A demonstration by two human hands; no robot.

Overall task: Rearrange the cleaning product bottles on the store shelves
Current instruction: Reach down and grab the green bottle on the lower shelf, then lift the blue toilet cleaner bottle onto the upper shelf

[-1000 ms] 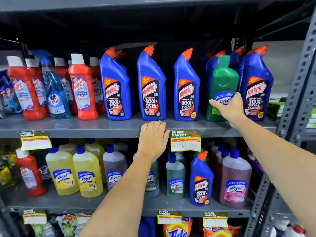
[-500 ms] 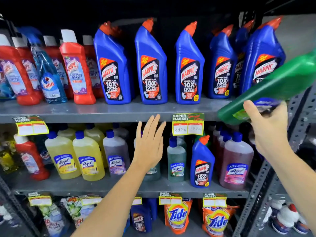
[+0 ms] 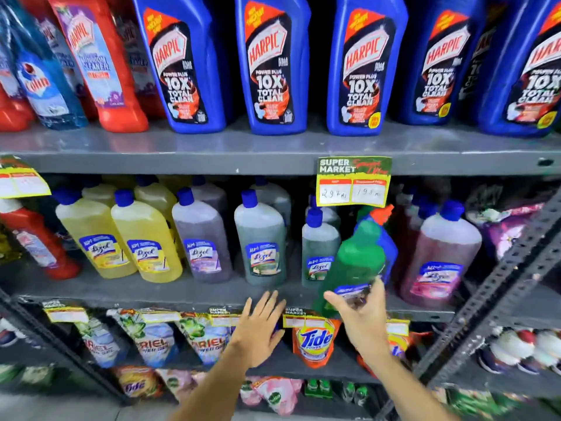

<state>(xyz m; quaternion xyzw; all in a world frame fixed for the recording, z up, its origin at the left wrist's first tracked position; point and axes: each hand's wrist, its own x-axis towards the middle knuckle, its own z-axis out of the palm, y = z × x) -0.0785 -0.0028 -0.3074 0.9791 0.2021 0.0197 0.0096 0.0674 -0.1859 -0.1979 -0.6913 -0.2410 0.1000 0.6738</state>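
— Where's the green bottle (image 3: 356, 262)?

— In the right hand (image 3: 362, 317), at the front of the middle shelf (image 3: 151, 291). The hand grips its lower part, thumb on the left side and fingers round the right, partly over the label. The body and cap rise above the hand, tilted a little to the right.

— What stands round it?

— A grey-green Lizol bottle (image 3: 318, 247) just to its left, a blue Harpic bottle (image 3: 384, 238) right behind it, a pink Lizol bottle (image 3: 440, 253) to its right. The green one is blurred, so I cannot tell whether its base touches the shelf.

— And the left hand (image 3: 261, 328)?

— Open, fingers spread, holding nothing. It is raised before the shelf's front edge, to the left of the green bottle and a little lower, apart from it.

— Above?

— A row of blue Harpic bottles (image 3: 273, 65) on the top shelf (image 3: 212, 147), with a price tag (image 3: 353, 181) on its edge.
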